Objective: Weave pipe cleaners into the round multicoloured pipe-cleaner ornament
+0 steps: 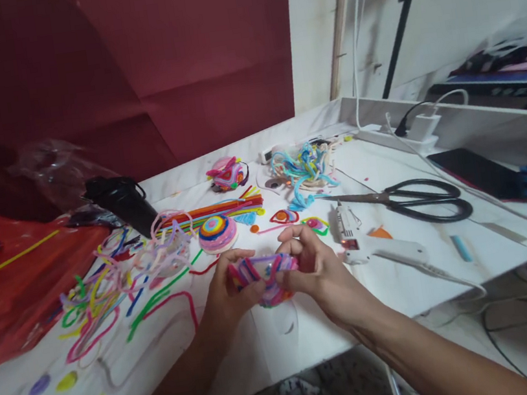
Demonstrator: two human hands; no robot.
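Between my two hands, above the table's front part, is a small pink, purple and blue pipe-cleaner craft piece (270,272). My left hand (231,287) grips its left side with the thumb across the near face. On the right side my right hand (315,268) pinches it between thumb and fingers. Just behind stands a dome of coiled, striped pipe cleaner (218,232). Two teardrop-shaped coils, one red and blue (284,217) and one green and pink (316,225), lie beyond my right hand. Farther back sits a similar pink craft piece (227,173).
A white glue gun (378,248) and black-handled scissors (405,197) lie on the right, with cables near a power strip (395,138). Loose pipe cleaners (110,291) and a red plastic bag (33,269) spread over the left. A blue tangle (306,168) lies at the back.
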